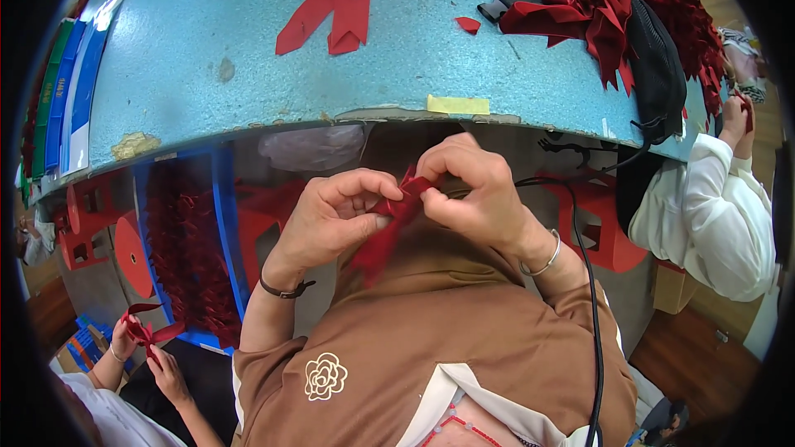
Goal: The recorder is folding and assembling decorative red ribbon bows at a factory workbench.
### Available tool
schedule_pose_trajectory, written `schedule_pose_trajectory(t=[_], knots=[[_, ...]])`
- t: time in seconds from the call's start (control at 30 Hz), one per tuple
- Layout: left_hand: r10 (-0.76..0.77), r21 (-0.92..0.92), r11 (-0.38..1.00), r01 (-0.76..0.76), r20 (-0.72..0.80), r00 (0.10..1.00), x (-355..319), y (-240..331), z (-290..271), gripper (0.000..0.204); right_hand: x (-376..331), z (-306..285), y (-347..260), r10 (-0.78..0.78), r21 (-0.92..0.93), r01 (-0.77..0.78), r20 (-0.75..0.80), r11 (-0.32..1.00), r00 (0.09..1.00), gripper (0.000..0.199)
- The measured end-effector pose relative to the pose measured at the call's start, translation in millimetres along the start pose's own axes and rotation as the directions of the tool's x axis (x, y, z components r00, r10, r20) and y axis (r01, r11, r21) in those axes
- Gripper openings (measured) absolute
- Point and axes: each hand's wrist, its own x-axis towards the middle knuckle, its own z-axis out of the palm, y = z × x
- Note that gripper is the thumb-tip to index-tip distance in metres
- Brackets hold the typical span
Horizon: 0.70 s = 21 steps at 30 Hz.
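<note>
Fingers (377,190) of left hand (331,219) and right hand (472,190) pinched shut on dark red ribbon piece (396,209), held just below the near edge of the blue table (207,58). More red ribbon bows (580,0) heaped on table's far right, beside black bag (654,66).
</note>
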Motion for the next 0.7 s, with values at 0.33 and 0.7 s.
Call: schedule_pose_trajectory(t=[0.33, 0.7], knots=[[0.018, -0.015, 1.0, -0.019, -0.027, 0.999, -8, 1, -2, 0.026, -4, 0, -8, 0.317, 0.533, -0.369, 0.191, 0.762, 0.929, 0.019], [0.085, 0.444, 0.893, -0.07, -0.014, 0.996, -112, 65, -26, 0.028, 32, 51, -96, 0.295, 0.392, -0.477, 0.44, 0.787, 0.848, 0.012]])
